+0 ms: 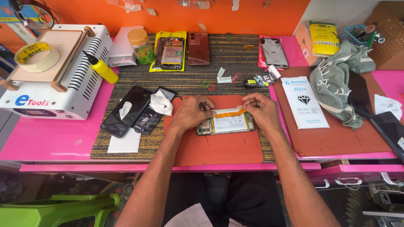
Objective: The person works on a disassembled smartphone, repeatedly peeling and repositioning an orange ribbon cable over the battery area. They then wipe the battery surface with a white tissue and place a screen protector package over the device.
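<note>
Both grips pinching orange strip — left hand, right hand | opened phone | red mat — pink bench

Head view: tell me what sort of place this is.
Likely a phone repair bench: both hands work on an opened phone on a red mat, with other disassembled phones and a white heating machine nearby.

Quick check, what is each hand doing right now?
Left hand: fingers pressed on the left end of the orange strip over the opened phone.
Right hand: fingertips pinching the strip's right end.
</note>
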